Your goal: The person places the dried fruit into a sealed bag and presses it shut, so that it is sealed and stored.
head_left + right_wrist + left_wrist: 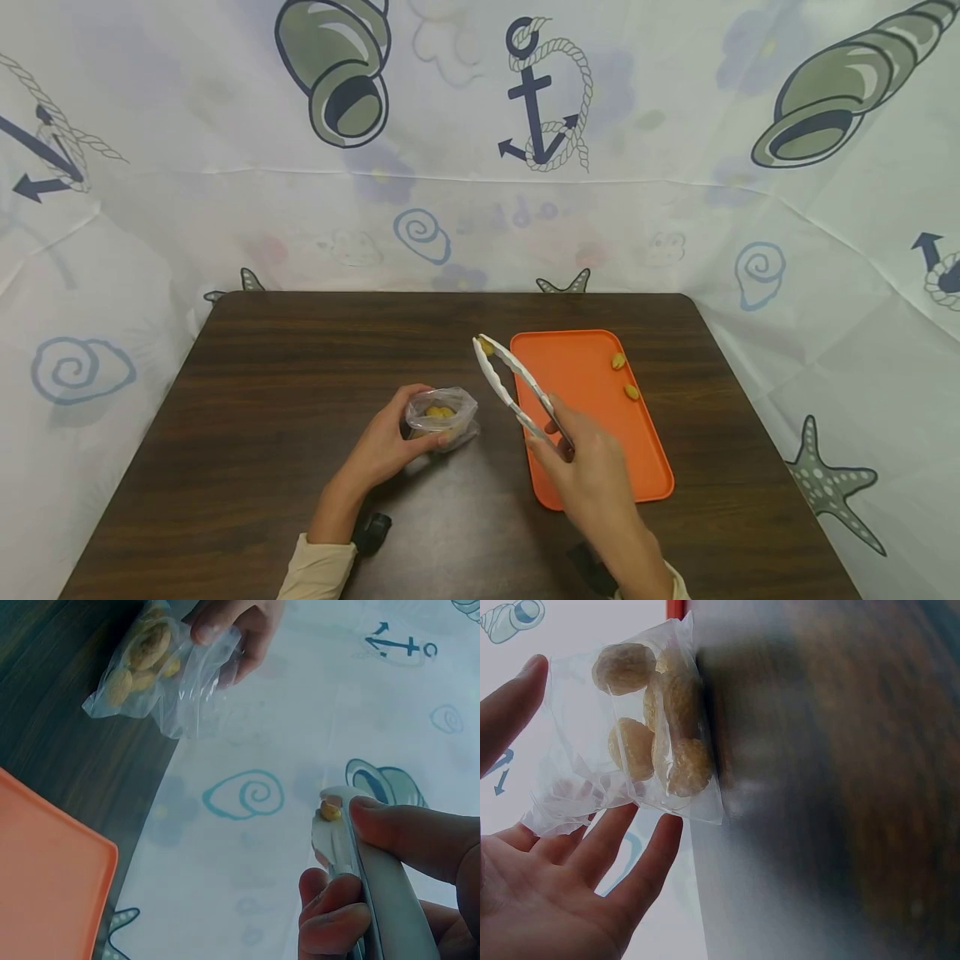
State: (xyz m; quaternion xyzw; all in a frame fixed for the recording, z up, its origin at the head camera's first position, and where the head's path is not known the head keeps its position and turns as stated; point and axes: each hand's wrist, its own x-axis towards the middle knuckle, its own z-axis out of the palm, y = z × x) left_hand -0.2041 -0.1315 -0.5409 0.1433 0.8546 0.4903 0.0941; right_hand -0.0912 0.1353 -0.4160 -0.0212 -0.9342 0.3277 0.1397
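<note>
My left hand (378,450) holds an open-mouthed clear plastic bag (577,727) upright on the table, thumb on one side and fingers on the other. Several yellow-brown, wrinkled, nut-like pieces (682,765) lie in the bottom of the bag. To the right, my right hand (600,467) grips a pair of white-tipped tongs (394,900) over the orange tray's left side. Between the tong tips is one small yellow-brown piece (487,347), raised beyond the bag and to its right. In the right wrist view, the thumb presses on the outer arm of the tongs.
An orange tray (577,417) lies on the dark wooden table (285,375), right of the bag. Two more yellow-brown pieces, one farther back (618,361) and one nearer (632,392), sit along its right side. A white patterned cloth (465,150) hangs around the table.
</note>
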